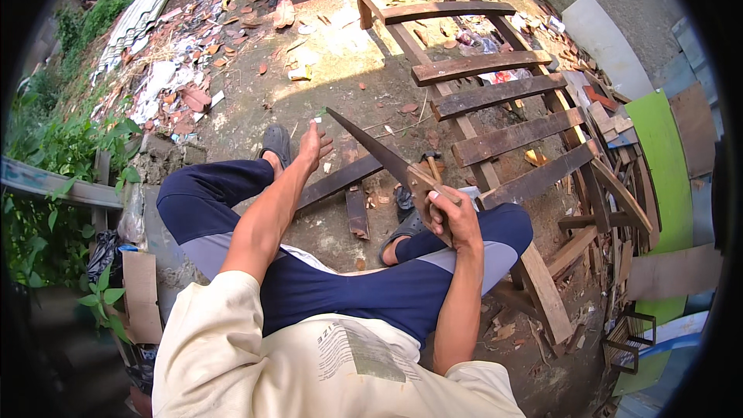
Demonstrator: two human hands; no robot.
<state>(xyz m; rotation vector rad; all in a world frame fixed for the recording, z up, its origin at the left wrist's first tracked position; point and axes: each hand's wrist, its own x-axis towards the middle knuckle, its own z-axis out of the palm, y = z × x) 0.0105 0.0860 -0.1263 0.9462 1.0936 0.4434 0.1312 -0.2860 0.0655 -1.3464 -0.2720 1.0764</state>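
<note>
My right hand (457, 220) is wrapped round the wooden handle of a hand saw (377, 150), above my right knee. The dark blade points up and to the left, clear of any wood. My left hand (312, 145) is raised beyond my left knee, fingers apart, with nothing held in it. Between my feet a dark wooden plank (340, 183) lies slantwise, and a short board (357, 213) lies on the ground against it. A hammer (433, 164) rests just past the saw's handle, its head partly showing.
A long wooden frame with slats (515, 135) stretches away on my right. Scrap wood and a green panel (658, 155) line the right side. Litter and dry leaves (182, 85) cover the ground at far left. Plants (58, 162) and a metal rail (62, 183) border the left.
</note>
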